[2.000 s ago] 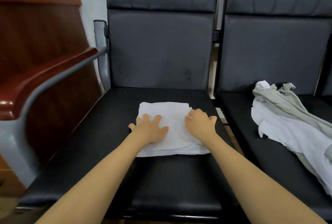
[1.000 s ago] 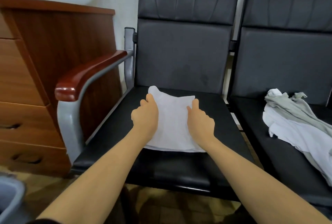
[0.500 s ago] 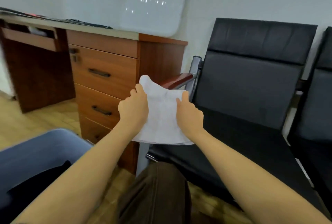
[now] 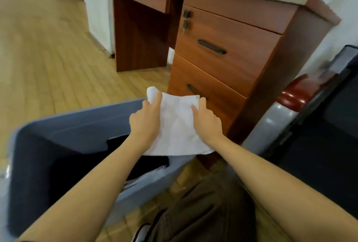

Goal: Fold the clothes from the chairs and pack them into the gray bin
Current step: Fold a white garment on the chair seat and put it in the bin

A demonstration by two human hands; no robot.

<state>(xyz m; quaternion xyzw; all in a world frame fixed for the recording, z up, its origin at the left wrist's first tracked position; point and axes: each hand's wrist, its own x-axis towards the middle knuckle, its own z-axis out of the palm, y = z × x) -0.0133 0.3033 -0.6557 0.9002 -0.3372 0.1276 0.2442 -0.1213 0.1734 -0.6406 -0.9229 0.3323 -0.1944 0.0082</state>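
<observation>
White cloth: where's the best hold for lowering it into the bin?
Hold the folded white cloth by its two side edges, from above, as the left hand and right hand do now; this likely keeps it flat over the bin.

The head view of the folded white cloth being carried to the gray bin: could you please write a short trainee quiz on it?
1. True or false: both hands hold the folded white cloth.
2. Where is the cloth relative to the gray bin? A) lying on the bin's floor B) held in the air at the bin's far right corner C) on the chair seat
3. Fill in: a ____ garment already lies inside the bin.

Key:
1. True: the left hand and right hand grip its two sides.
2. B
3. black
</observation>
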